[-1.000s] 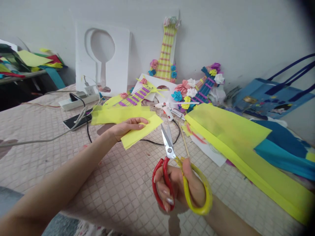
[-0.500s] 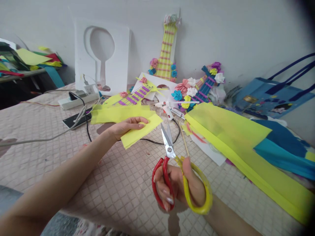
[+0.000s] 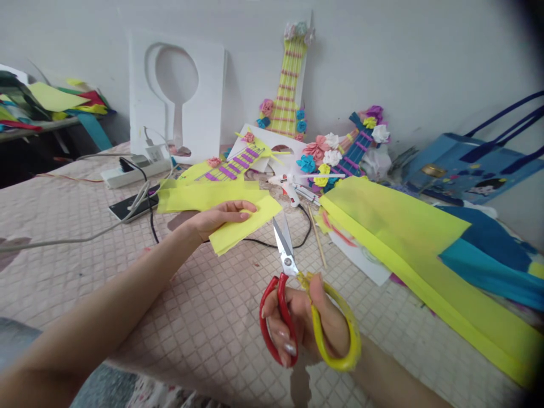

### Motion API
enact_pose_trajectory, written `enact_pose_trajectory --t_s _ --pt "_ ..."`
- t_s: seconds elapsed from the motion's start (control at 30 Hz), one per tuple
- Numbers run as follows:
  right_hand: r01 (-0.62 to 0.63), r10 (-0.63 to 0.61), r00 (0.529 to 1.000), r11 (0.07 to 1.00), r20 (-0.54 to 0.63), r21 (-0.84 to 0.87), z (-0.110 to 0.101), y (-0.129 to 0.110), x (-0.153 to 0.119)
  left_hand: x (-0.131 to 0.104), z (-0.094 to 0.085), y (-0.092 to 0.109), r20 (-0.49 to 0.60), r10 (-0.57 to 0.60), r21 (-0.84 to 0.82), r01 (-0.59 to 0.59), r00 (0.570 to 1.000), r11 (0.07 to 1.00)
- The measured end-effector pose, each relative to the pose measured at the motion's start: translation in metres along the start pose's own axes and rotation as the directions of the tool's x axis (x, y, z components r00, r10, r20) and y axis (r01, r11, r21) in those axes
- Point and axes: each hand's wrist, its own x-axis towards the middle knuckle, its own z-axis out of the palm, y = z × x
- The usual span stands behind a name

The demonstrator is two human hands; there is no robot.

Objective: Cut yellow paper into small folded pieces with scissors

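Note:
Between thumb and fingers, my left hand [image 3: 223,217] grips a folded piece of yellow paper [image 3: 250,225] just above the table. A longer yellow strip [image 3: 204,195] lies behind that hand; whether the two are joined I cannot tell. My right hand [image 3: 297,317] holds a pair of scissors [image 3: 288,262] with one red and one yellow handle, fingers through the loops. The blades are slightly apart and point up toward the paper's right end, near its edge. No cut shows in the paper.
A white glue gun [image 3: 289,190] with its black cord lies behind the scissors, beside a thin wooden stick [image 3: 318,238]. Large yellow sheets [image 3: 399,221] cover the right side. Decorated paper guitars [image 3: 289,85], a power strip [image 3: 136,173], a phone [image 3: 131,209] and a blue bag [image 3: 471,167] stand around.
My right hand has moved the scissors slightly left, bringing the blade tips closer to the yellow paper. My left hand has barely moved.

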Motion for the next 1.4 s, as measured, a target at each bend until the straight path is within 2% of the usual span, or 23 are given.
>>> enact_pose_trajectory --t_s 0.43,0.57,0.8,0.97,1.1,1.23,1.4 --pt "0.024 -0.024 1.000 1.000 -0.001 0.014 -0.001 -0.001 -0.001 -0.001 -0.002 -0.001 0.009 0.002 0.022 -0.003 1.000 1.000" --pt "0.029 -0.029 1.000 1.000 -0.007 0.006 0.001 -0.004 -0.001 -0.002 -0.003 -0.001 0.055 -0.005 0.060 0.001 0.998 0.998" --pt "0.033 -0.033 0.999 0.999 -0.006 0.029 -0.002 -0.002 0.000 -0.003 -0.002 -0.001 0.140 0.007 0.158 -0.029 0.990 0.987" --pt "0.012 -0.011 1.000 0.999 -0.029 0.036 -0.003 -0.001 -0.001 -0.004 -0.001 0.001 0.127 0.048 0.281 -0.082 0.991 0.956" --pt "-0.011 0.012 1.000 1.000 -0.025 0.027 -0.004 0.000 -0.001 -0.004 -0.002 0.004 0.169 0.068 0.364 -0.126 0.983 0.923" --pt "-0.014 0.015 0.999 1.000 -0.043 0.016 -0.006 0.000 -0.001 -0.004 -0.006 0.005 0.211 0.046 0.429 -0.135 0.976 0.893" --pt "-0.009 0.009 0.998 1.000 -0.057 0.006 -0.007 -0.001 -0.001 -0.004 -0.014 0.006 0.208 0.034 0.481 -0.132 0.978 0.867"
